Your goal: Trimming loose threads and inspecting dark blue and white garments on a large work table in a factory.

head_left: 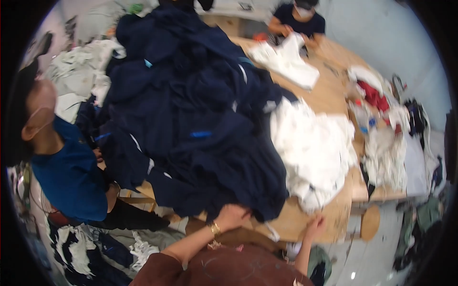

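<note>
A large heap of navy garments [191, 105] with white and light blue trim spreads over the wooden table [329, 229]. My left hand [232, 217], with a gold-coloured band at the wrist, is closed on the near edge of a navy garment [260, 202]. To the right, my right hand [313, 226] hovers at the table's front edge, its fingers drawn together in a pinch. Whatever it may hold is too small to make out. Just beyond it lies a pile of white garments [315, 152], touching the navy heap's right side.
A person in a blue shirt [71, 167] stands at the left. Across the table, another person [300, 21] handles a white garment [286, 59]. A wooden stool [370, 223] stands at the right, below a side table with cloth piles [386, 152]. Fabric scraps [76, 248] lie at lower left.
</note>
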